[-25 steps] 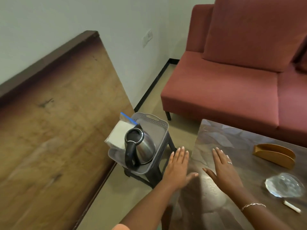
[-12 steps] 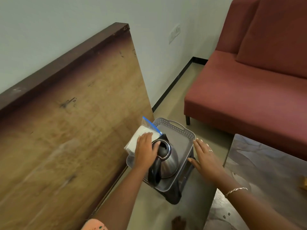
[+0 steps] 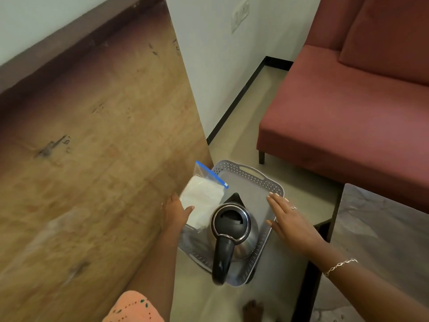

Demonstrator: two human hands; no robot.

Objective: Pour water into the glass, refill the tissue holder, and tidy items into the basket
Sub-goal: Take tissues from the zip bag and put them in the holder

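Two things fill basket (image 3: 241, 171): kettle (image 3: 232, 226), tissue bag (image 3: 204, 196); left fingers (image 3: 188, 208) pinch bag, right fingers (image 3: 276, 202) straight at rim.

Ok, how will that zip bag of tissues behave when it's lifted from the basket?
Probably floppy: the zip bag is thin clear plastic around soft white tissues. Likely light, so the left hand gripping one edge should manage, though it may sag.

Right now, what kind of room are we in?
Likely a living room or lounge: a red sofa, a table beside it, and a kettle and bag in a basket.
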